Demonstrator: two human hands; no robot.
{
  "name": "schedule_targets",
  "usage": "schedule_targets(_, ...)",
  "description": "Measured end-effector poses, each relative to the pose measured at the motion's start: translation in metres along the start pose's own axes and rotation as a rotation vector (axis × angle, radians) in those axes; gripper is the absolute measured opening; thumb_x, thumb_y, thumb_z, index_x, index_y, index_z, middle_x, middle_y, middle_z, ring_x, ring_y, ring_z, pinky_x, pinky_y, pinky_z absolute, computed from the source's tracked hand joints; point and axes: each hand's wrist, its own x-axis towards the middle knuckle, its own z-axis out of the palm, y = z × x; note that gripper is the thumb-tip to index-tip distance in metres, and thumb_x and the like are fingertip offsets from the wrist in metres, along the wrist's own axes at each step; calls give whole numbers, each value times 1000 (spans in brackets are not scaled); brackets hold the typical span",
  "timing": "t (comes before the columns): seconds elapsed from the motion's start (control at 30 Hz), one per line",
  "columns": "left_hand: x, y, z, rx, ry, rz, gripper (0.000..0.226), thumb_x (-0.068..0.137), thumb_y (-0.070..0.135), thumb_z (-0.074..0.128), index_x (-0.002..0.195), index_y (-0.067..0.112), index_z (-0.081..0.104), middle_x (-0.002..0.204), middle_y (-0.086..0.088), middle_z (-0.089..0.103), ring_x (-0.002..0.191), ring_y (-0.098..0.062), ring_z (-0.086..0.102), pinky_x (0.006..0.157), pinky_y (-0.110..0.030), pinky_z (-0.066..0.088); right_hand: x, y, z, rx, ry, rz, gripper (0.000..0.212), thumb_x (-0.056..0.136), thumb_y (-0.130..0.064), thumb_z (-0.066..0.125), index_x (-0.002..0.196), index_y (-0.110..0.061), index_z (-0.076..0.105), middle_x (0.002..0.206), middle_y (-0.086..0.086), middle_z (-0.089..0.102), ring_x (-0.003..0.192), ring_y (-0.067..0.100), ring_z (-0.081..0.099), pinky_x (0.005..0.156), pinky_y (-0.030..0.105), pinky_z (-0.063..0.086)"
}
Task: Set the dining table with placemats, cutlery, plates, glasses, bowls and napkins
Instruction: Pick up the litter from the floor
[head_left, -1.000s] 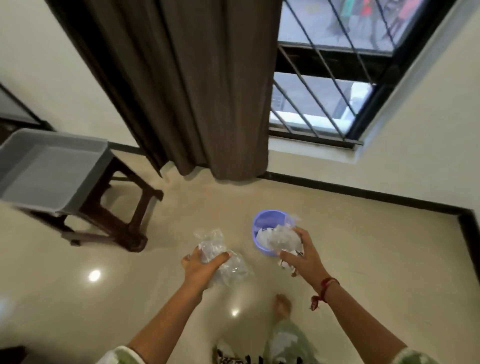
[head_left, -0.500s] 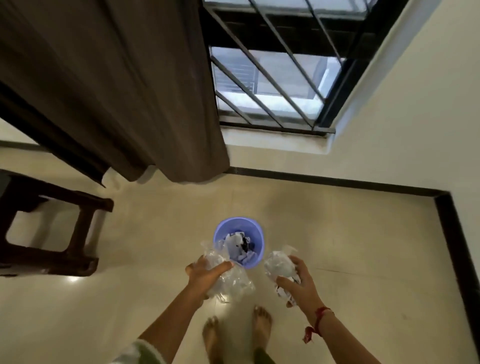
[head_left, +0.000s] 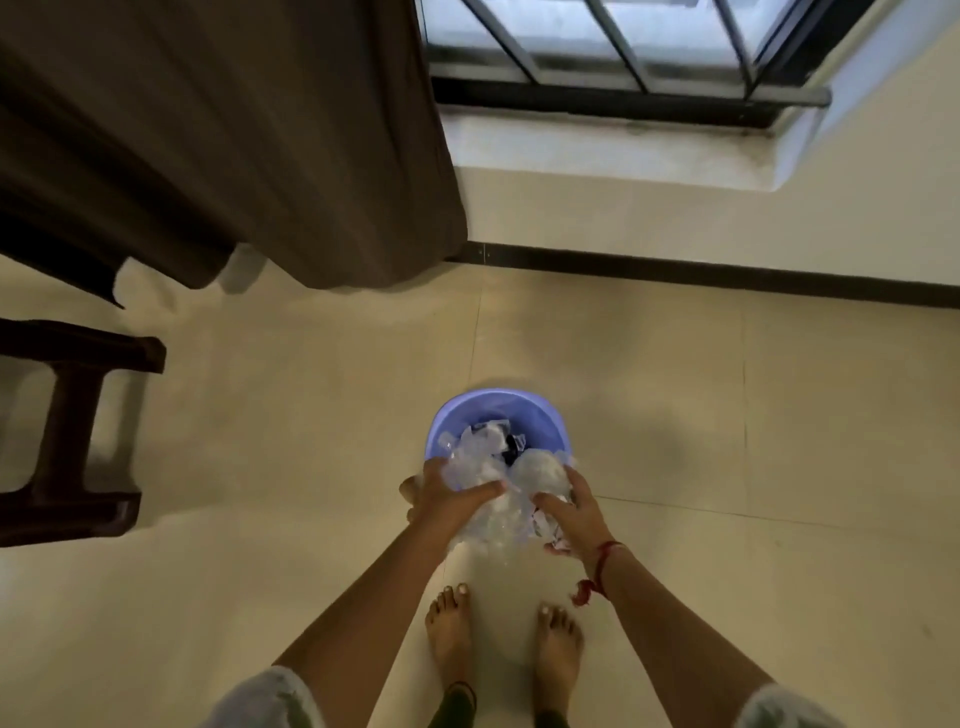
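A round blue bin (head_left: 467, 413) stands on the cream floor right in front of my bare feet. It holds crumpled clear plastic and something dark. My left hand (head_left: 451, 499) grips a wad of crumpled clear plastic wrapping (head_left: 493, 522) at the bin's near rim. My right hand (head_left: 571, 514) grips a second wad of clear plastic (head_left: 540, 473) beside it, with a bit of printed paper under the fingers. Both wads touch each other over the bin's edge. No tableware is in view.
A dark wooden stool (head_left: 67, 421) stands at the left. A brown curtain (head_left: 223, 140) hangs above it down to the floor. A barred window (head_left: 623, 47) and a cream wall with a dark skirting (head_left: 727, 273) close the far side.
I have stepped up to the bin and looked further down. Both hands moved forward and together, bringing the plastic wads from beside the bin to its near rim.
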Motion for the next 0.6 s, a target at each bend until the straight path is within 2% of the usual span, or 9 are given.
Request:
schedule_targets(0.1, 21, 3, -2, -84, -17, 15, 112, 64, 43, 86, 150, 33, 16, 145, -6, 19, 125, -29, 40, 90, -42, 49, 22, 6, 3, 22, -28, 42, 66, 90, -19, 63, 144, -32, 29, 130, 7, 51, 89, 25, 60, 68, 35, 51)
schedule_targets(0.17, 29, 4, -8, -127, -38, -6, 119, 66, 46, 84, 151, 38, 1, 154, -5, 15, 133, -32, 36, 93, -48, 48, 27, 6, 3, 72, -51, 106, 69, 90, -27, 63, 146, -35, 24, 129, 7, 52, 92, 28, 62, 68, 34, 52)
schedule_targets(0.3, 34, 0, -21, -262, -171, -23, 113, 76, 46, 76, 147, 47, -12, 155, 6, 27, 132, -27, 42, 88, -46, 48, 32, 4, 13, 271, -51, 163, 64, 89, -38, 61, 143, -33, 28, 110, 1, 58, 78, 17, 62, 61, 30, 48)
schedule_targets(0.33, 34, -1, -22, -265, -192, -17, 109, 79, 46, 73, 147, 46, -12, 156, 7, 26, 133, -26, 41, 90, -46, 46, 28, -2, 16, 311, -46, 157, 60, 86, -45, 63, 137, -33, 34, 107, -2, 59, 80, 16, 61, 61, 30, 48)
schedule_targets(0.4, 29, -3, -26, -258, -188, 20, 99, 85, 44, 68, 150, 41, -6, 158, 6, 19, 137, -25, 36, 95, -45, 42, 21, -7, 20, 402, -2, 87, 68, 69, -61, 72, 124, -30, 47, 109, -5, 63, 93, 17, 62, 64, 29, 50)
schedule_targets(0.43, 29, -3, -26, -264, -156, 33, 95, 87, 42, 66, 152, 37, -3, 159, 4, 17, 139, -25, 34, 99, -44, 40, 22, -8, 20, 444, 59, 82, 69, 69, -63, 70, 125, -30, 48, 117, -4, 62, 101, 19, 60, 68, 30, 49)
schedule_targets(0.47, 29, -5, -25, -252, -108, 44, 92, 88, 39, 66, 153, 33, 0, 159, 1, 16, 139, -25, 32, 103, -43, 39, 23, -8, 18, 491, 139, 91, 63, 79, -57, 66, 131, -29, 44, 125, -2, 58, 108, 21, 57, 73, 31, 47)
schedule_targets(0.53, 18, -11, -30, -174, -28, 61, 87, 89, 34, 66, 154, 27, 9, 157, -5, 22, 138, -26, 35, 105, -40, 36, 21, -2, 13, 509, 233, 58, 60, 90, -43, 59, 141, -24, 36, 133, 1, 50, 111, 22, 53, 84, 35, 45)
schedule_targets(0.6, -4, -19, -32, -156, -6, 60, 78, 89, 28, 66, 151, 22, 20, 150, -9, 33, 129, -26, 44, 99, -36, 39, -5, -8, 13, 428, 188, 12, 65, 76, -53, 65, 131, -23, 48, 129, 6, 55, 107, 20, 56, 88, 36, 45)
